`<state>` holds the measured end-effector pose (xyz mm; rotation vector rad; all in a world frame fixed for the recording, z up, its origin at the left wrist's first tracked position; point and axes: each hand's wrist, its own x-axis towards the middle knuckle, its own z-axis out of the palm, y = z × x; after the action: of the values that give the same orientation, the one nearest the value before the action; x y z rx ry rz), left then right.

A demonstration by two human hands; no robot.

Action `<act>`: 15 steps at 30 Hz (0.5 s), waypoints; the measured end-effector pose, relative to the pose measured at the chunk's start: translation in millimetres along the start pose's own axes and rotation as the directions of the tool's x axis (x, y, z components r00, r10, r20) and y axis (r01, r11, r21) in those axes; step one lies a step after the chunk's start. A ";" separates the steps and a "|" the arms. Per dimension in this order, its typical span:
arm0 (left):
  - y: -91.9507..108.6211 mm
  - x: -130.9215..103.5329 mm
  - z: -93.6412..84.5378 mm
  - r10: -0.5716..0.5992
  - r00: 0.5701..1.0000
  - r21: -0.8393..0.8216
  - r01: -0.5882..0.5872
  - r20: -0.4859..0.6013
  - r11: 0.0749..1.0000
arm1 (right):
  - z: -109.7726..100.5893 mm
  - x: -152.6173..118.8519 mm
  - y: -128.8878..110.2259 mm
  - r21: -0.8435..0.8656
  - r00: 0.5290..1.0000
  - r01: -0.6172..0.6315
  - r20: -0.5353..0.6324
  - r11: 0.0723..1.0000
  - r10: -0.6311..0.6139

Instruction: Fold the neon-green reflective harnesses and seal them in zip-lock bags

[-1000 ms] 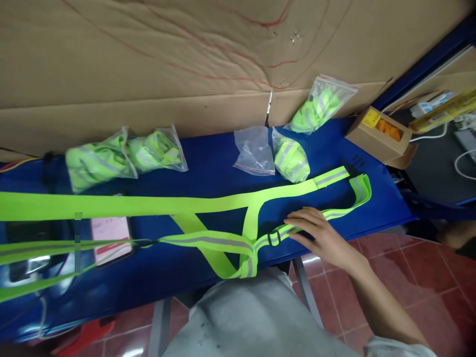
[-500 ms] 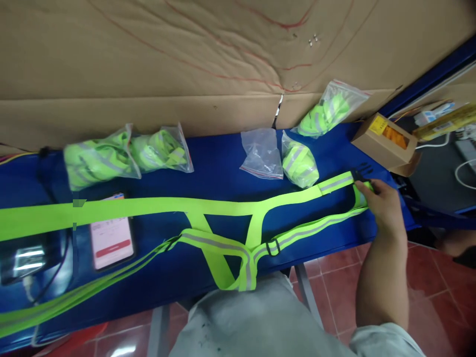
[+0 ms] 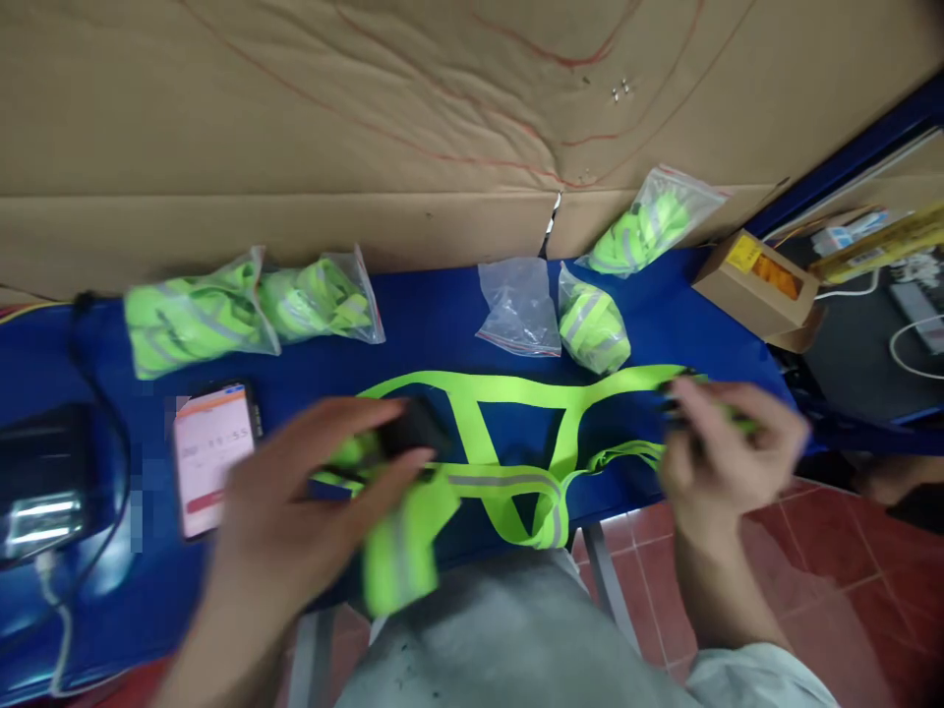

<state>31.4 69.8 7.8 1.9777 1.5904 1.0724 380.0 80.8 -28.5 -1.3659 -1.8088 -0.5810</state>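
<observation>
A neon-yellow reflective harness (image 3: 516, 390) with grey stripes lies across the blue table in front of me. My left hand (image 3: 324, 492) pinches a black buckle (image 3: 417, 431) at the harness's left end, and a loose strap end (image 3: 402, 560) hangs below it. My right hand (image 3: 727, 442) is closed on the right end, where dark buckle parts and a bit of yellow strap show between the fingers. Both hands are blurred by motion. Between them the straps slacken and curve, with the crossed middle part near the table's front edge.
Several clear bags hold folded neon straps, among them one bag (image 3: 199, 320) at the left and another (image 3: 645, 226) at the back right. A flat clear bag (image 3: 520, 307) lies between. There are also a phone (image 3: 213, 457), a black device (image 3: 44, 482) and a cardboard box (image 3: 759, 285).
My left hand has come into view from the left, holding the buckle end. The harness was stretched out leftward and now bunches between the hands. My right hand has moved slightly left and down.
</observation>
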 end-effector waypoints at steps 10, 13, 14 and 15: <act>18.1 -4.5 49.1 0.129 0.985 -0.056 -0.123 0.118 0.991 | 28.6 -0.8 -74.2 0.305 0.974 0.018 0.211 0.952 -0.086; 16.4 -4.1 47.6 0.096 0.991 -0.076 -0.090 0.092 0.993 | 29.7 -1.8 -75.0 0.325 0.973 0.012 0.212 0.946 -0.086; 15.9 -4.3 48.0 0.091 0.992 -0.080 -0.084 0.085 0.993 | 30.0 -2.1 -75.3 0.331 0.974 0.015 0.208 0.943 -0.089; 15.5 -4.7 48.5 0.093 0.992 -0.081 -0.086 0.081 0.993 | 30.4 -2.5 -75.5 0.334 0.974 0.023 0.204 0.942 -0.096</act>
<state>77.8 68.9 -13.6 2.0313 1.4075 1.0528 299.7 78.1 -41.3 -1.1819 -2.0211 -0.1476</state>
